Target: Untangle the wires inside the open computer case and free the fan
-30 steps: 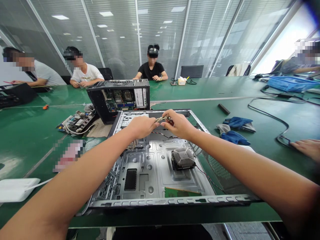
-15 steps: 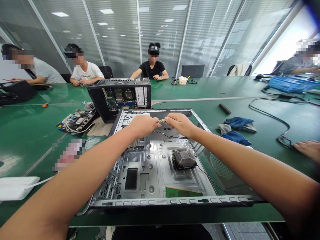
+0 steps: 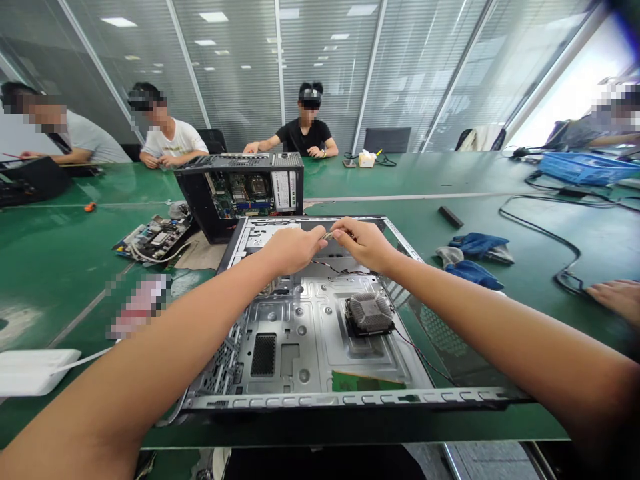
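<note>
Above the far end of an open computer case [image 3: 315, 347] lying on its side, my left hand [image 3: 293, 249] and my right hand [image 3: 364, 245] meet. Both are closed, pinching a short stretch of pale twisted cable [image 3: 327, 235] between them. Its ends are hidden by the fingers. Beneath the hands, thin dark wires [image 3: 345, 271] cross the case. A CPU cooler [image 3: 371, 313] with metal fins rests on the case floor to the right. Close to the near rim lies a green circuit strip [image 3: 365, 381], perhaps a memory stick.
Behind stands a second computer case [image 3: 195, 200] with its board showing. A loose motherboard [image 3: 157, 240] lies to the left, a white power adapter [image 3: 37, 372] nearer. Blue gloves [image 3: 475, 250], a black cable [image 3: 555, 227] and another person's hand [image 3: 617, 298] are right. Several people sit around the green table [image 3: 435, 180].
My hands have come slightly closer together, and less cable shows between them. The right hand's fingers have shifted on it. Across the table, a person's arm has moved outward to the left.
</note>
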Available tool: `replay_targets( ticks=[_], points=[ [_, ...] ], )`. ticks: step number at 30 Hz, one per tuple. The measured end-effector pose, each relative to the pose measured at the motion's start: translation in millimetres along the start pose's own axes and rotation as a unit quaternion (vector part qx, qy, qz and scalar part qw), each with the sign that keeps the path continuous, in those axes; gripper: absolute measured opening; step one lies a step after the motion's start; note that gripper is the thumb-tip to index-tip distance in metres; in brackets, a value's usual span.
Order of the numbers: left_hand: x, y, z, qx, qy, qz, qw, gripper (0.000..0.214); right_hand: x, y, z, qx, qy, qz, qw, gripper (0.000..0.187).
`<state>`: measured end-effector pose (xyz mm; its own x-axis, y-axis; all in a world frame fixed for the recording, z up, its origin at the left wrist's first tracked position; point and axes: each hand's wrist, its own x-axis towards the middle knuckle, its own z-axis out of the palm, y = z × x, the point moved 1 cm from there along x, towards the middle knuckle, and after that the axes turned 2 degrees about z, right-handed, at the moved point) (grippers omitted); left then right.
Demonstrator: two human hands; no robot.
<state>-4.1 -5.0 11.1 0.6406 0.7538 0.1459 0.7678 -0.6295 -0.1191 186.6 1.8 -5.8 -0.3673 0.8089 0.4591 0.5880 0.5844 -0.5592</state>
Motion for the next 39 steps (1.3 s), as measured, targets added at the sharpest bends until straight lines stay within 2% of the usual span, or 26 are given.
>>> replay_targets(
  ticks=[2, 4, 6, 11, 14, 18, 22, 27, 32, 36, 39],
  points=[
    [0.8, -1.9, 0.5, -0.035, 0.000, -0.009, 0.999, 0.042, -1.6, 0.4, 1.1, -0.045, 0.025, -0.055, 0.997, 0.023],
    [1.7, -4.8, 0.5, -0.074, 0.009, -0.012, 0.997, 0.041, -2.6, 0.7, 2.5, -0.079, 0.027, -0.101, 0.991, 0.027],
    [2.4, -7.8, 0.4, -0.117, 0.018, 0.004, 0.993, 0.039, -2.7, 1.0, 3.3, -0.115, 0.025, -0.137, 0.984, 0.023],
    [2.6, -11.3, 1.0, -0.184, 0.018, 0.042, 0.982, 0.040, -1.5, 0.6, 2.0, -0.155, 0.027, -0.172, 0.973, 0.017],
    [2.0, -11.2, 1.5, -0.162, 0.005, 0.043, 0.986, 0.041, -2.1, -0.7, 1.1, -0.166, 0.031, -0.172, 0.971, 0.022],
    [0.9, -9.2, 1.1, -0.072, -0.017, 0.031, 0.997, 0.042, -2.6, -2.4, 1.1, -0.171, 0.016, -0.162, 0.972, 0.026],
    [-0.5, -5.2, -0.3, -0.011, -0.036, 0.019, 0.999, 0.043, -0.8, -4.5, 1.0, -0.129, -0.019, -0.126, 0.983, 0.026],
    [-1.4, -0.7, -1.0, 0.017, -0.043, 0.022, 0.999, 0.041, 1.1, -6.4, -0.1, -0.088, -0.053, -0.060, 0.993, 0.028],
    [-1.0, 3.2, -2.8, 0.045, -0.048, 0.028, 0.997, 0.040, 2.5, -2.6, 0.0, -0.015, -0.092, 0.032, 0.995, 0.035],
    [-1.8, 7.1, -6.9, 0.084, -0.038, 0.044, 0.995, 0.036, 1.9, 1.6, 2.0, 0.118, -0.141, 0.120, 0.976, 0.036],
    [-2.9, 9.5, -9.8, 0.104, -0.028, 0.050, 0.993, 0.035, -0.1, 3.0, 3.6, 0.215, -0.153, 0.157, 0.952, 0.040]
  ],
)
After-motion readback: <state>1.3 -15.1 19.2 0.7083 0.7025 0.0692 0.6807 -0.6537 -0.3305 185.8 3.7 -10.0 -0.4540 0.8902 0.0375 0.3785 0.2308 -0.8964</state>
